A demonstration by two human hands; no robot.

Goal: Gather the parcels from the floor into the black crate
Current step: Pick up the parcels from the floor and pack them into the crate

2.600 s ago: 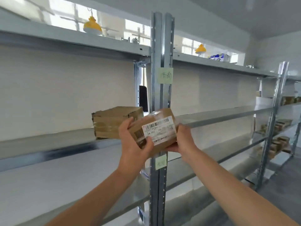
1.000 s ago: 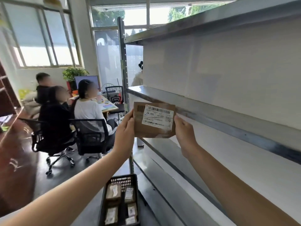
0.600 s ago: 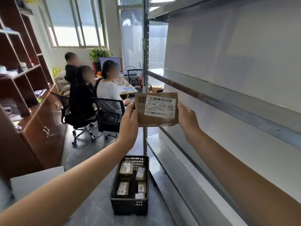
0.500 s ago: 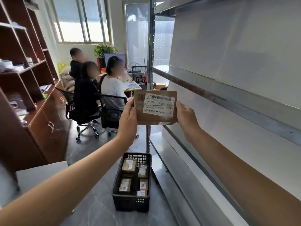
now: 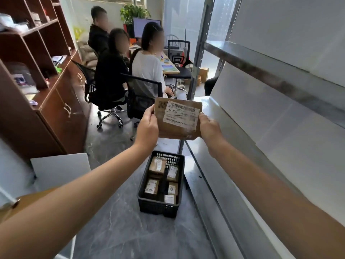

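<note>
I hold a flat brown cardboard parcel (image 5: 177,126) with a white barcode label out in front of me at chest height. My left hand (image 5: 148,126) grips its left edge and my right hand (image 5: 208,126) grips its right edge. Below the parcel, a black plastic crate (image 5: 158,207) stands on the grey floor beside the shelf post. Several small brown labelled parcels (image 5: 157,165) lie inside it in two rows.
A metal shelving unit (image 5: 261,64) with white back panels runs along my right. A brown wooden cabinet (image 5: 56,101) lines the left wall. Three people sit on office chairs (image 5: 141,94) at a desk ahead. A white board (image 5: 59,169) leans at lower left.
My view turned left from the shelf and then tilted down. Both hands kept hold of the parcel, which now hangs lower, above the crate on the floor.
</note>
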